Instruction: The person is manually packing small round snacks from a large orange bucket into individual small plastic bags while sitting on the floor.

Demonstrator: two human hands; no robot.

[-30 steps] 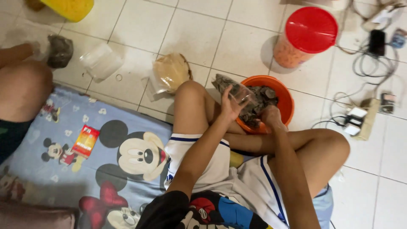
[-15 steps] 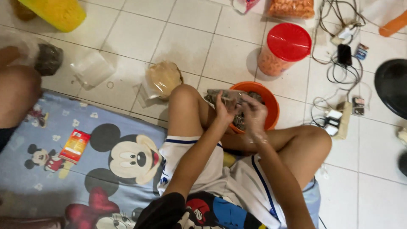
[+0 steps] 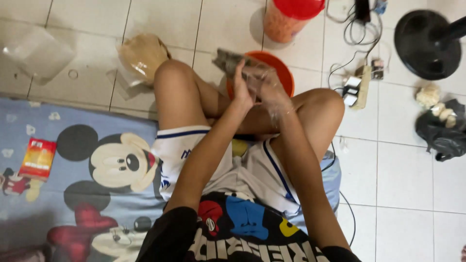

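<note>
- A clear plastic bag [image 3: 238, 60] filled with dark pieces is held in the upper middle of the frame, just above the orange bowl [image 3: 286, 77].
- The bag is gripped by the left hand [image 3: 241, 87], whose fingers are closed around its lower part, thumb side toward the camera.
- The right hand [image 3: 269, 90], covered by a thin transparent glove, is pressed against the bag from the right; its fingers are curled on the plastic, though how firmly they clasp it cannot be told through the blur.
- Both hands are touching each other over the near rim of the bowl, between the two raised knees.
- The bowl is set on the white tiled floor [image 3: 403, 170], mostly hidden behind the hands.
- A jar with a red lid [image 3: 291, 14] and orange contents is seen just beyond the bowl, at the top edge.
- A power strip [image 3: 359, 87] with cables is laid to the right of the bowl, near the right knee.
- A black fan base [image 3: 422, 43] is found in the upper right corner.
- A bag of pale brown contents [image 3: 141, 56] is lying beside the left knee, upper left of centre.
- A small red packet [image 3: 38, 157] is resting on the cartoon-printed mat [image 3: 73, 194] at the left edge.
</note>
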